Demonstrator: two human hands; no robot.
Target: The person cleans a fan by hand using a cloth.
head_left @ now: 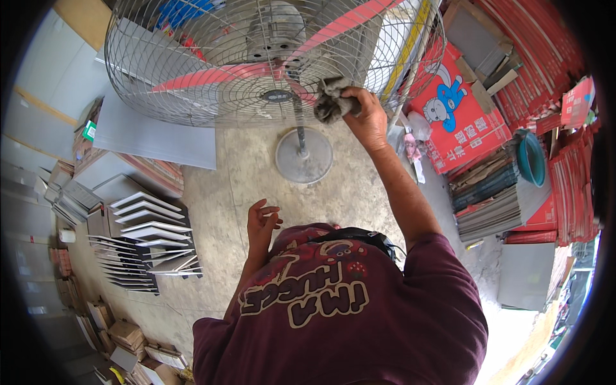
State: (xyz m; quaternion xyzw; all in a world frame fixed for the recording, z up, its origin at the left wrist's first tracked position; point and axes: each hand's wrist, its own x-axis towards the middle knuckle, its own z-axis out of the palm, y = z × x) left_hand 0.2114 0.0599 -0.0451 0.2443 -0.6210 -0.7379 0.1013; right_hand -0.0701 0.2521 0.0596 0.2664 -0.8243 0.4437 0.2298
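Ahead of me stands a large pedestal fan (pixel 278 96) with a wire guard and red blades, on a pole with a round grey base (pixel 304 165). My right hand (pixel 369 119) is closed on a crumpled grey-brown rag (pixel 332 108), held up at the lower right of the guard. Whether the rag presses on the wires or hangs just in front, I cannot tell. Low beside my body, my left hand (pixel 262 223) is empty, its fingers loosely bent and apart.
Tile samples (pixel 151 215) stand in a slotted rack at the left, near a large pale panel (pixel 157 131). On the right are a red carton (pixel 459 131), stacked flat boards (pixel 487 205) and a teal basin (pixel 530 159). Small boxes (pixel 128 337) lie at the lower left.
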